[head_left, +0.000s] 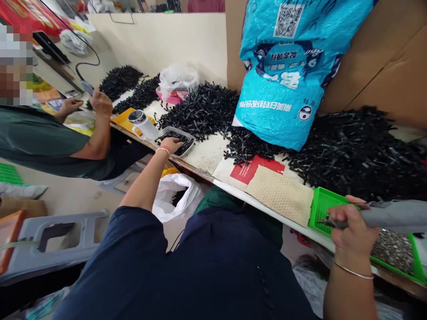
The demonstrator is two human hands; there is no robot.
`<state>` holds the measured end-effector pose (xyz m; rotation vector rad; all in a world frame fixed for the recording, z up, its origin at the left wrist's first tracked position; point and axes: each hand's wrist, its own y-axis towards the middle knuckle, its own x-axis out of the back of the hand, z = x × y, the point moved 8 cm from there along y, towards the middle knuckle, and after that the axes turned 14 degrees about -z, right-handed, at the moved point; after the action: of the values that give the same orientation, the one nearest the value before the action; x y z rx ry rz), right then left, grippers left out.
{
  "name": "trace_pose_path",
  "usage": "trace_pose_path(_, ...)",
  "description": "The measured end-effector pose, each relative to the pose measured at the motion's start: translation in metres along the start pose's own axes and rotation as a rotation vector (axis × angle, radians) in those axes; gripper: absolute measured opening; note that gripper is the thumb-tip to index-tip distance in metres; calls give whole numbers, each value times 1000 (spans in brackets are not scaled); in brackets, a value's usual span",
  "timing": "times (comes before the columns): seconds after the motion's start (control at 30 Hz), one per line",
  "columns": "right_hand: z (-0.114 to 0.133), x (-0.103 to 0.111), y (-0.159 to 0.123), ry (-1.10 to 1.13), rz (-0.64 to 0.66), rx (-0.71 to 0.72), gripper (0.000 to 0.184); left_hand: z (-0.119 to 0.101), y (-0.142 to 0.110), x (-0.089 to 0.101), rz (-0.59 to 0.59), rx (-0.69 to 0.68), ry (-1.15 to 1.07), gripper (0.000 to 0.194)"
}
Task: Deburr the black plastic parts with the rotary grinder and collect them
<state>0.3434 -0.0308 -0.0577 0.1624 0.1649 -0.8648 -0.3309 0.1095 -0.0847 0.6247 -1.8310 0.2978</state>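
At the bench's front edge, my left hand [171,145] reaches over a clear plastic container [187,150] of small black pieces. Its fingers are stretched out onto the pieces; the fingertips are partly hidden. My right hand [354,224] is wrapped around a grey electric screwdriver [390,215], whose thin tip points left above a green plastic basket [325,200]. Left of the basket lies a beige dimpled mat [282,192]. Right of my wrist, a green tray [418,255] holds many tiny metal parts [393,250], probably screws.
Heaps of black strips [360,153] cover the bench behind. A blue printed sack [280,98] stands on them against cardboard. A white mug [144,124] and a bagged pink container [173,95] sit left. A co-worker's hand [101,104] holds a tool. An open white bag [178,195] hangs below.
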Motion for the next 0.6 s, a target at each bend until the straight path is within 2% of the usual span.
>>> trace_pose_path(0.27, -8, -7, 13, -114, -39, 28, 30, 8, -6, -3, 14, -23, -61, 49)
trace_pose_path(0.4, -9, -6, 23, -160, -66, 48, 34, 8, -8, -4, 11, -27, -61, 51)
trace_pose_path(0.5, -9, -1, 33, -186, -70, 127, 45, 6, -5, 2, -42, -55, -76, 51)
trace_pose_path(0.6, -7, 11, 42, -224, -85, 274, 72, 0, 2, 13, -129, -99, -129, 50)
